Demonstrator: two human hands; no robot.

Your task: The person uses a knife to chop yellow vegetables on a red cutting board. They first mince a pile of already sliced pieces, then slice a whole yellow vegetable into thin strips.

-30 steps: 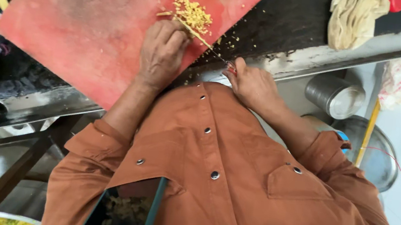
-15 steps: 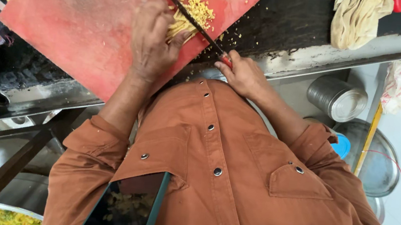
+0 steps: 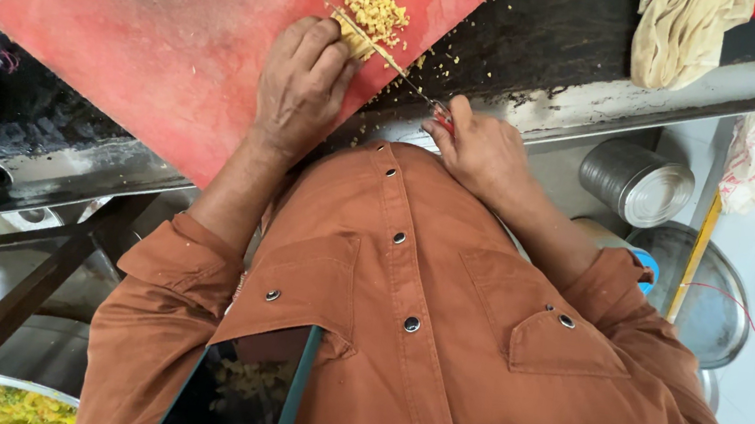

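Observation:
A red cutting board [image 3: 161,36] lies on a black counter [image 3: 549,33]. Near the board's right corner sits a small pile of chopped pale yellow bits [image 3: 373,3]. My left hand [image 3: 302,85] rests fingers-down on the board, pressing a yellow piece right beside the blade. My right hand [image 3: 484,148] is closed on the red handle of a thin knife [image 3: 378,43], whose blade lies across the board at my left fingertips. Loose crumbs are scattered over the counter edge.
A crumpled beige cloth [image 3: 683,29] lies at the counter's far right. Below the counter stand a metal tin [image 3: 637,183] and a round steel lid [image 3: 713,298]. A phone [image 3: 238,395] sticks out of my orange shirt pocket. A dish of yellow food [image 3: 5,405] shows at bottom left.
Half a second ago the knife was raised above the pile; now its blade is back down against the board by my left fingers. My left hand has barely shifted.

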